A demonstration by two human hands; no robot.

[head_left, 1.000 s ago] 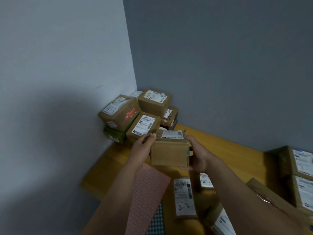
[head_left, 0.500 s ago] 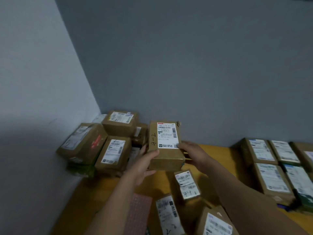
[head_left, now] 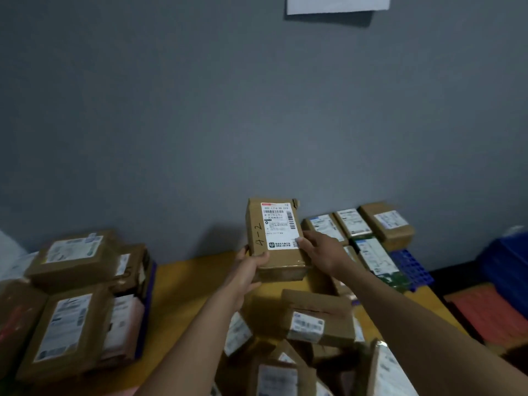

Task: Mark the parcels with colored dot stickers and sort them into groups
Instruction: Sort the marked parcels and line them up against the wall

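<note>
the brown cardboard parcel marked "4-2" has been carried right, away from the left stack of brown boxes. it is now held above the yellow table, near the right row of labelled boxes. the left hand grips its lower left corner and the right hand clasps its right edge.

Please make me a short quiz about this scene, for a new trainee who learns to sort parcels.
1. Choose: which mark is handwritten on the held parcel? A) 4-2 B) 6-5 C) 7-1
2. True or false: the left hand alone holds this parcel.
3. Fill in: the blue gridded crate stands to the ___ of the held parcel.
Key: 1 A. 2 false, the right hand grips it too. 3 right.
</note>
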